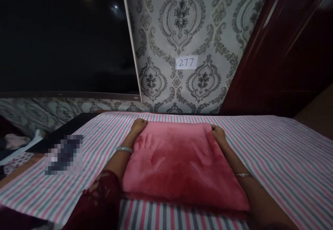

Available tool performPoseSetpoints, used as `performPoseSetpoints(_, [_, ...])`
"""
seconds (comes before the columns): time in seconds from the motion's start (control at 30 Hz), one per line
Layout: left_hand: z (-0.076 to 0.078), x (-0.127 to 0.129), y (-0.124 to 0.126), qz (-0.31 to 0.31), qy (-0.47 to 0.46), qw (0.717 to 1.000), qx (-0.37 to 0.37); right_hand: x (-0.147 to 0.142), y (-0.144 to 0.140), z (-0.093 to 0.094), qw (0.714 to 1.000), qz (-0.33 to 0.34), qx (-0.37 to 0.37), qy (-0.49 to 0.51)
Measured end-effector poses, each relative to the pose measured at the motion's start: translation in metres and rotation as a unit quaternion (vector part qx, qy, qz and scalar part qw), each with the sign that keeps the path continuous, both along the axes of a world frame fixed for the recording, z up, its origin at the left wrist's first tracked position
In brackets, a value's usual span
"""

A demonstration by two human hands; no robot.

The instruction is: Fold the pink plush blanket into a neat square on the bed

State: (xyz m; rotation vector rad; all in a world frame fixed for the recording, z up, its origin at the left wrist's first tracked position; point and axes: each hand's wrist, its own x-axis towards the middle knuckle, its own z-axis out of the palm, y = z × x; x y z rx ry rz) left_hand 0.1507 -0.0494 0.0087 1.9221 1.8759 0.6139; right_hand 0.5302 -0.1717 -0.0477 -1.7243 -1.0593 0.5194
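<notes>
gripping pink pillow corners, both hands' fingers hidden

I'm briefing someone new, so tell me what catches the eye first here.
A pink pillow lies in the middle of a striped sheet, with the left hand and right hand gripping its far corners. Behind it, a paper label reading 277 sits on the patterned wall.

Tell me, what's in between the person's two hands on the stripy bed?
In the head view, the pink folded blanket lies between the left hand and the right hand, each gripping a far corner.
</notes>
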Motion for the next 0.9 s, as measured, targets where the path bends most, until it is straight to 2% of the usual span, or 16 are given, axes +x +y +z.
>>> performPoseSetpoints(0.17, [-0.012,-0.004,-0.007,0.062,-0.042,0.997,0.005,0.002,-0.012,-0.010,0.995,-0.054,0.016,0.083])
performPoseSetpoints(0.3, [-0.004,-0.006,-0.010,0.051,-0.075,0.996,-0.020,-0.007,-0.017,-0.007,0.990,-0.036,0.024,0.134])
performPoseSetpoints(0.4, [0.009,-0.010,-0.021,0.030,-0.078,0.996,-0.027,-0.013,-0.027,0.006,0.982,0.020,0.013,0.187])
performPoseSetpoints(0.5, [0.015,-0.023,-0.043,-0.010,-0.045,0.999,-0.024,-0.014,-0.050,0.022,0.969,0.108,0.003,0.222])
performPoseSetpoints(0.6, [0.013,-0.037,-0.066,-0.064,-0.009,0.997,-0.038,-0.017,-0.077,0.033,0.957,0.189,-0.027,0.216])
performPoseSetpoints(0.67, [0.008,-0.043,-0.078,-0.084,0.009,0.996,-0.024,-0.020,-0.092,0.035,0.954,0.217,-0.035,0.202])
performPoseSetpoints(0.73, [0.003,-0.044,-0.085,-0.081,0.002,0.997,-0.001,-0.022,-0.100,0.031,0.956,0.203,-0.014,0.211])
performPoseSetpoints(0.8, [0.000,-0.043,-0.090,-0.067,-0.048,0.997,0.004,-0.024,-0.103,0.023,0.955,0.155,0.012,0.254])
performPoseSetpoints(0.9, [0.005,-0.040,-0.099,-0.055,-0.171,0.983,-0.047,-0.027,-0.106,0.013,0.945,0.108,0.025,0.308])
